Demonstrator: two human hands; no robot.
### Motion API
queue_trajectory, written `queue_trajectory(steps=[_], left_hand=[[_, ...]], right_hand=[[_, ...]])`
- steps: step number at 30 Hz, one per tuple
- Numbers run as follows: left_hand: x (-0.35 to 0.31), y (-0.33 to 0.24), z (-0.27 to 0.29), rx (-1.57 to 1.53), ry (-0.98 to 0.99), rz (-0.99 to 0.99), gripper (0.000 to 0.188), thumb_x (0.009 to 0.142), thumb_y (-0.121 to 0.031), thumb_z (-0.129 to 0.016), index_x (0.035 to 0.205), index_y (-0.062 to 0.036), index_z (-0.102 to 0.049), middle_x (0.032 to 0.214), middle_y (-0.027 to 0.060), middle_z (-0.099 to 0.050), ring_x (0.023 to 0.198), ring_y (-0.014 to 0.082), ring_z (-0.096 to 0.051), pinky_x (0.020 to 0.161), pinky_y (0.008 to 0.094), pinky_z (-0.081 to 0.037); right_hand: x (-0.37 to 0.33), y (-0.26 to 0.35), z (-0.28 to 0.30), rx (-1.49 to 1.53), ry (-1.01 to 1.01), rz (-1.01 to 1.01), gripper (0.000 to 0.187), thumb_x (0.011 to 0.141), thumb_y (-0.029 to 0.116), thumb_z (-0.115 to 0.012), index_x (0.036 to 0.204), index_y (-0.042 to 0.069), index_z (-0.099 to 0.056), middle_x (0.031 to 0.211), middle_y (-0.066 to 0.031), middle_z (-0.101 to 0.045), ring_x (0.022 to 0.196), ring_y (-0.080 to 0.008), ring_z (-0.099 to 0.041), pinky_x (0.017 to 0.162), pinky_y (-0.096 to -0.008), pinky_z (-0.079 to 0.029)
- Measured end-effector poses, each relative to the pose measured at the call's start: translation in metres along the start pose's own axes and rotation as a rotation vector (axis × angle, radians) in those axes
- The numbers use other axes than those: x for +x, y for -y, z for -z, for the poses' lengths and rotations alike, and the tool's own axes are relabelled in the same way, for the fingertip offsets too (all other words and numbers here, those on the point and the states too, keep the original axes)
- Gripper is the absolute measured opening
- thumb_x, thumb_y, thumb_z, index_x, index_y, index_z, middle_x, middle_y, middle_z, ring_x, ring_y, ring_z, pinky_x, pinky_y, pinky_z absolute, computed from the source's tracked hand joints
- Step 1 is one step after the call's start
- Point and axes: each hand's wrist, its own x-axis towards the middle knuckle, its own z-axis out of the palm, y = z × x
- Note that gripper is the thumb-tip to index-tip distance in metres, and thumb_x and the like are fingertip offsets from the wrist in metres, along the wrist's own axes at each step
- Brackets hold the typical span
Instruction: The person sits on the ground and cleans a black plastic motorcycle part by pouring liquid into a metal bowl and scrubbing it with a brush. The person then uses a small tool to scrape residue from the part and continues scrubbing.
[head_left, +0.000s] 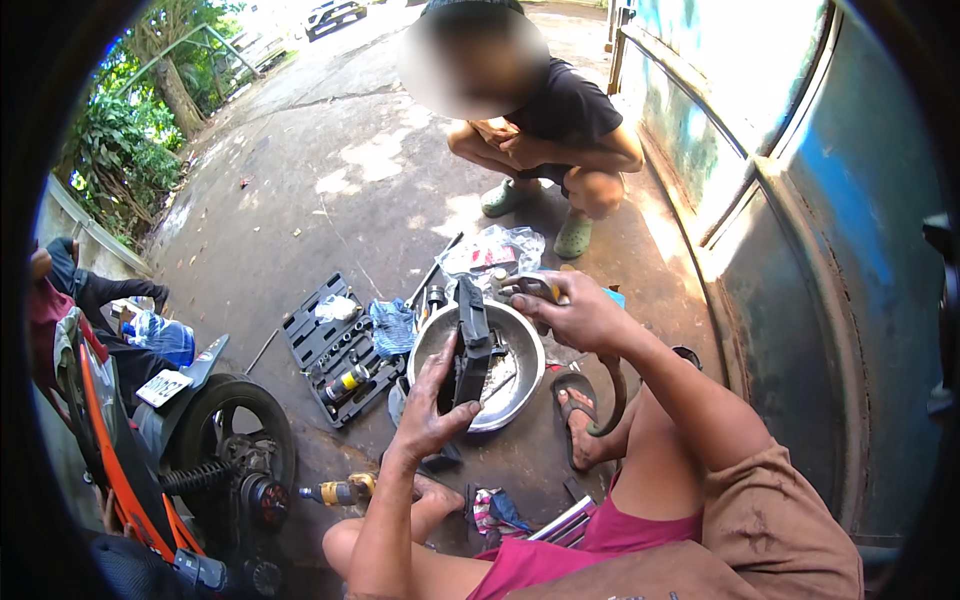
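My left hand grips a black angular plastic part, held upright over the left side of a round metal basin. Beyond it, my right hand is closed around a small tool with a yellowish body; its tip points left, near the top of the black part. Below my right wrist hangs a curved brown hose or strap, and I cannot tell whether it joins the tool. Whitish matter and a dark thin piece lie in the basin, partly hidden by the black part.
An open socket set case lies left of the basin, beside a blue plastic bag. A yellow power tool rests near my left foot. A motorcycle wheel stands at left. Another person squats ahead; a metal gate borders the right.
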Motion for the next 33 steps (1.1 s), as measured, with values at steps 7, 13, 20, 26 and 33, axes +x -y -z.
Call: queue_trajectory(steps=[7,13,20,26,33], left_hand=[[0.008,-0.001,-0.005,0.213,0.02,0.062,0.104,0.073,-0.041,-0.075,0.16,-0.0142,-0.024,0.145,0.0264,-0.043,0.136,0.0425,-0.042,0.114,0.0455,-0.034],[0.021,0.027,-0.014,0.464,-0.183,0.153,0.101,0.076,-0.04,-0.075,0.158,-0.0083,-0.026,0.139,0.0261,-0.048,0.13,0.0405,-0.048,0.11,0.0431,-0.038],[0.032,0.053,-0.022,0.167,-0.495,0.411,0.092,0.082,-0.042,-0.073,0.151,0.0056,-0.035,0.136,0.0348,-0.052,0.127,0.0426,-0.053,0.109,0.0429,-0.04],[0.027,0.075,-0.007,0.142,-0.487,0.44,0.099,0.08,-0.047,-0.074,0.151,0.0073,-0.033,0.135,0.0336,-0.053,0.128,0.0417,-0.052,0.109,0.0421,-0.038],[-0.029,0.19,0.082,0.7,-0.443,0.829,0.125,0.076,-0.053,-0.075,0.161,-0.014,0.008,0.139,0.0308,-0.044,0.128,0.045,-0.045,0.108,0.0597,-0.032]], right_hand=[[0.009,-0.002,0.004,-0.062,0.301,0.035,0.034,0.095,0.037,-0.068,0.103,0.004,-0.07,0.073,-0.0077,-0.067,0.066,-0.0149,-0.058,0.065,-0.0368,-0.048],[-0.016,0.003,-0.027,-0.204,0.314,0.209,0.04,0.095,0.04,-0.067,0.122,0.011,-0.069,0.092,-0.0192,-0.072,0.082,-0.0325,-0.069,0.076,-0.0419,-0.052],[-0.014,0.016,-0.053,-0.092,0.209,0.09,0.04,0.095,0.036,-0.067,0.124,0.01,-0.066,0.096,-0.022,-0.071,0.084,-0.0327,-0.069,0.078,-0.0417,-0.052],[0.017,-0.002,-0.036,-0.08,0.265,-0.054,0.043,0.097,0.027,-0.067,0.138,0.021,-0.058,0.089,-0.009,-0.07,0.08,-0.0128,-0.062,0.073,-0.0324,-0.052],[0.062,-0.075,0.063,0.137,-0.349,-0.111,0.04,0.102,0.024,-0.058,0.14,0.013,-0.053,0.088,-0.0023,-0.064,0.053,-0.0044,-0.048,0.045,-0.0215,-0.039]])
